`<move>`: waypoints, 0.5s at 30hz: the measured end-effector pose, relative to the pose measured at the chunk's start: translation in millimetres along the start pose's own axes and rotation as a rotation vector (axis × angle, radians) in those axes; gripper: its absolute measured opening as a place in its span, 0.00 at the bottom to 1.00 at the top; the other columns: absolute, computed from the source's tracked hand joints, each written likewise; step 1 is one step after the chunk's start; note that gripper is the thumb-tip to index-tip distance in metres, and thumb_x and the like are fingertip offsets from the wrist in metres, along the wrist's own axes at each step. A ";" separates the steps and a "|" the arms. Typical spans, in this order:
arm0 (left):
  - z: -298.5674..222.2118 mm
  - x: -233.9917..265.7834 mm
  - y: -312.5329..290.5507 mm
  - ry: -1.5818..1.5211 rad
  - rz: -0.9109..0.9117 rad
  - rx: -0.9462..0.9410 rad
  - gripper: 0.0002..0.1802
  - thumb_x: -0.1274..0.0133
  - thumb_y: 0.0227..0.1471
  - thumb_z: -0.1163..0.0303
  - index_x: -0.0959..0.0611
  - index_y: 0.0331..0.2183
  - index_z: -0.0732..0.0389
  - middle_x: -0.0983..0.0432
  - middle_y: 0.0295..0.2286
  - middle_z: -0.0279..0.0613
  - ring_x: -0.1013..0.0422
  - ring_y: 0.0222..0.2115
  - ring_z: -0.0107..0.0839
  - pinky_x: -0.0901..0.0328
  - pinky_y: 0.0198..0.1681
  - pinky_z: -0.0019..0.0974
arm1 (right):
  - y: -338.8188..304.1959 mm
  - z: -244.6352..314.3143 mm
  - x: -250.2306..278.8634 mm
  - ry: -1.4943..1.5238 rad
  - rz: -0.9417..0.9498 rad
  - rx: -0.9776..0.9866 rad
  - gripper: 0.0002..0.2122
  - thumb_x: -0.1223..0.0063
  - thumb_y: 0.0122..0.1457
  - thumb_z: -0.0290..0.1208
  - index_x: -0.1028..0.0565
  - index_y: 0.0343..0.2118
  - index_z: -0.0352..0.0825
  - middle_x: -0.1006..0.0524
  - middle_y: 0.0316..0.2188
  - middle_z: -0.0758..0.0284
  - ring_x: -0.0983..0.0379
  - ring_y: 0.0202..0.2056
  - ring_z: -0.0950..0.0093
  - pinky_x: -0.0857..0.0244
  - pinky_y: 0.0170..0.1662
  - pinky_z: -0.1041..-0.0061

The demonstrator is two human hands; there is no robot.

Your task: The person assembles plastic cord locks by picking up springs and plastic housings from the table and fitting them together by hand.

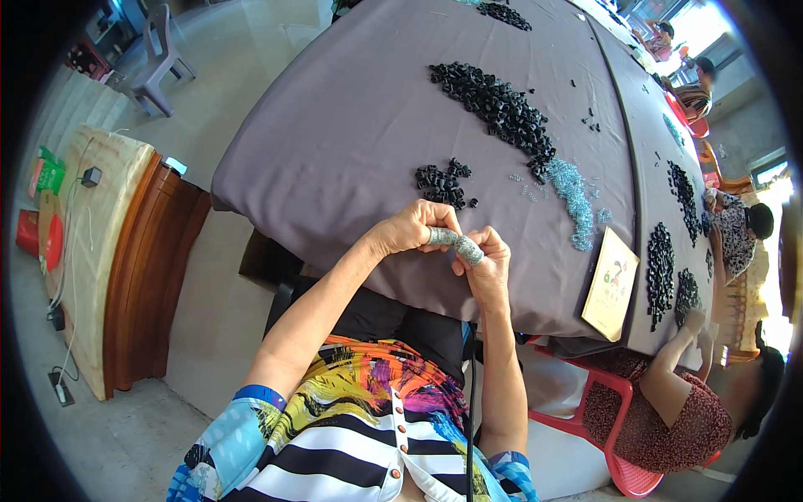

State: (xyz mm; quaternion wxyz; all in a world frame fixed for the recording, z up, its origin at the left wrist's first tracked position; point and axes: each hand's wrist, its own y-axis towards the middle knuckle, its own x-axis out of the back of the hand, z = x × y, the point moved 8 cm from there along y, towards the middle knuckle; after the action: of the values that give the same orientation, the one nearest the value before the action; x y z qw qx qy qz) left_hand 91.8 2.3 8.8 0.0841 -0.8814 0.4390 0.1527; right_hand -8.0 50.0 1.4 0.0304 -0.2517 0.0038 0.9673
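Observation:
My left hand (pixel 408 227) and my right hand (pixel 490 266) meet at the near edge of the cloth-covered table, fingers bent in a pinch. Greyish tape-like wraps cover a finger on each hand, and the wrapped fingertips touch or nearly touch. Whatever sits between the fingers is too small or hidden to make out. Just beyond my hands lies a small heap of black plastic pieces (pixel 442 182). A longer heap of black pieces (pixel 502 109) stretches behind it. Small clear bluish coils, seemingly springs (pixel 570 201), form a strip to the right.
A yellowish booklet (pixel 611 286) rests at the table's right. Across from it, a co-worker in a dark red patterned top (pixel 682 418) reaches to black heaps (pixel 660 272). More people sit farther along. A wooden cabinet (pixel 138 276) stands left, with a grey plastic chair (pixel 159 67) behind.

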 end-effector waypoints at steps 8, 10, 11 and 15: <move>2.0 2.3 1.3 -0.011 0.011 0.043 0.02 0.50 0.46 0.79 0.23 0.27 0.64 0.30 0.17 0.35 0.41 0.13 0.16 0.47 0.15 0.20 | -2.5 8.3 -7.5 -0.196 0.006 0.151 0.06 0.49 0.50 0.16 0.34 0.21 0.30 0.27 0.21 0.63 0.35 0.16 0.82 0.40 0.18 0.85; 0.6 2.3 0.9 -0.005 -0.001 0.035 0.03 0.50 0.46 0.79 0.23 0.27 0.64 0.30 0.17 0.35 0.41 0.13 0.16 0.48 0.14 0.20 | -2.7 8.1 -7.7 -0.188 0.008 0.149 0.06 0.49 0.50 0.17 0.34 0.22 0.30 0.27 0.21 0.63 0.34 0.16 0.82 0.40 0.18 0.85; 0.7 1.8 1.2 -0.006 0.001 0.037 0.03 0.50 0.46 0.79 0.23 0.27 0.64 0.30 0.17 0.35 0.41 0.13 0.16 0.48 0.14 0.20 | -2.8 7.8 -7.3 -0.183 0.009 0.146 0.06 0.49 0.50 0.17 0.34 0.22 0.30 0.27 0.21 0.63 0.34 0.16 0.82 0.40 0.18 0.85; 3.9 1.3 2.1 0.023 -0.004 0.051 0.03 0.51 0.46 0.80 0.23 0.27 0.64 0.30 0.17 0.35 0.41 0.13 0.16 0.49 0.14 0.20 | -0.2 5.8 -2.0 -0.150 0.034 0.102 0.06 0.49 0.50 0.17 0.34 0.22 0.30 0.27 0.21 0.64 0.34 0.16 0.82 0.40 0.17 0.85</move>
State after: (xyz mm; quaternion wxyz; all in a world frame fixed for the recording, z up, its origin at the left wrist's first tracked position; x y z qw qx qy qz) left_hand 90.1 1.2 4.7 0.1018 -0.8816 0.4419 0.1311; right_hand -9.0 50.3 7.4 0.0269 -0.1764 0.0552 0.9824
